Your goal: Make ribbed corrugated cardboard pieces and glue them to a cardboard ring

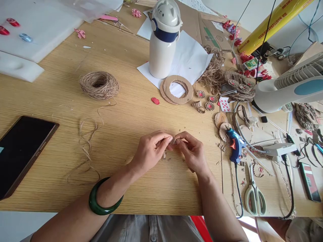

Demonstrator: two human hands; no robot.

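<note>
Both my hands meet at the middle of the wooden table [121, 111]. My left hand [151, 149], with a green bangle [101, 203] on its wrist, pinches a small brown cardboard piece [174, 140]. My right hand [191, 151] pinches the same piece from the other side, fingers curled. Small cardboard scraps [164, 155] lie under the hands. A ball of jute twine [99, 84] sits to the far left, its loose strand [87, 144] trailing toward me.
A white bottle [164, 40] stands on paper behind a cardboard ring [176, 90]. A blue glue gun [234, 144], scissors [254, 196], a fan [290, 89] and craft rosettes [209, 106] crowd the right. A dark tablet [20, 151] lies at the left; white foam [20, 67] far left.
</note>
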